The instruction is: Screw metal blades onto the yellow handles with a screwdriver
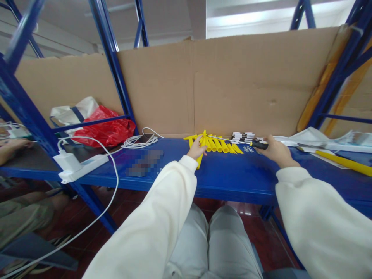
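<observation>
My left hand (196, 149) is closed around a long yellow plastic piece (201, 149) standing tilted on the blue shelf (232, 174). My right hand (276, 152) grips the black handle of a screwdriver (258, 145); its thin metal shaft points left over a row of several yellow plastic pieces (222, 146). Behind the shaft lies a small stack of black and white parts (242, 136). Both arms wear cream sleeves.
A cardboard sheet (232, 81) backs the shelf. At left are a white power strip (78, 164) with charger and cable, a phone (144, 138) on coiled white cable, and a red bag (106, 126). A yellow stick (345, 162) and papers lie right. Another person's arm (11, 149) shows far left.
</observation>
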Motion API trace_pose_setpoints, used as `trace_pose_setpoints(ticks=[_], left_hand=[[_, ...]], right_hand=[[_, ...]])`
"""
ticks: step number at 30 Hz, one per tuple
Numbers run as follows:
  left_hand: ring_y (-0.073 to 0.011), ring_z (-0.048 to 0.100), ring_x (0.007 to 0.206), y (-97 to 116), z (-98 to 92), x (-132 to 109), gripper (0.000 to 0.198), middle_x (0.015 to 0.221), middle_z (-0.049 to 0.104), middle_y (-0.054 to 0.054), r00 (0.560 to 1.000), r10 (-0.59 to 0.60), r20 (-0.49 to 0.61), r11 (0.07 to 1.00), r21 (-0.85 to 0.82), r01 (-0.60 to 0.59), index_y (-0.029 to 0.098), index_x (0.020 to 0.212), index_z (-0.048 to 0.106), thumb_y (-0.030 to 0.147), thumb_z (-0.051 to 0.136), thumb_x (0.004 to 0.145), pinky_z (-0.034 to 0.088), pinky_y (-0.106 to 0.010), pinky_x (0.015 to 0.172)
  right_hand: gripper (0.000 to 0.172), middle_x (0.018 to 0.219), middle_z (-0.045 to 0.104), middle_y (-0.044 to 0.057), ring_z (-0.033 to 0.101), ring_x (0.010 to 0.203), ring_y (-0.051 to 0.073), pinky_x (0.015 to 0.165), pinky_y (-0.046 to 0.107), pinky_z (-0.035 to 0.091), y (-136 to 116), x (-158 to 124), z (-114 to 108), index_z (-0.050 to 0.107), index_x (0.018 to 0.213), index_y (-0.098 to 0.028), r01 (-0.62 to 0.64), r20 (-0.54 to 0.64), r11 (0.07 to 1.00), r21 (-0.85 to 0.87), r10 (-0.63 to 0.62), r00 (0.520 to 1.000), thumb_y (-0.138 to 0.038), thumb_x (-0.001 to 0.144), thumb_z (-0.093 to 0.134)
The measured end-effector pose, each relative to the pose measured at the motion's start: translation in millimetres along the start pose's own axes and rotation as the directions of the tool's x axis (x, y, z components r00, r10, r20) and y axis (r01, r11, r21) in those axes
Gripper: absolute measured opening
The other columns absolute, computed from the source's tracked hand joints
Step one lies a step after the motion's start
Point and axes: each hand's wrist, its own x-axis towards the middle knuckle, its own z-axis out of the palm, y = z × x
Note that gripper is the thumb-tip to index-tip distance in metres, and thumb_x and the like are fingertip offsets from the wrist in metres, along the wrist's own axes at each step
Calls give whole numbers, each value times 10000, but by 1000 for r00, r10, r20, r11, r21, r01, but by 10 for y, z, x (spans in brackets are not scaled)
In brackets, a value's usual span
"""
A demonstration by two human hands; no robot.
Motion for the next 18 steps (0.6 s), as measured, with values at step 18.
trace_pose_setpoints(ticks=[18], left_hand=[[-72, 631, 553, 13, 3, -15, 854, 1132, 809, -98, 1000, 6, 4, 999, 41, -6, 144, 1748, 512, 9, 756, 941, 638, -243, 629]], right_hand=[[301, 1089, 755, 211, 698, 1112, 438, 989, 549, 570, 86, 59, 25, 806, 1091, -196, 191, -56, 980, -48, -194, 979, -417, 904, 721]])
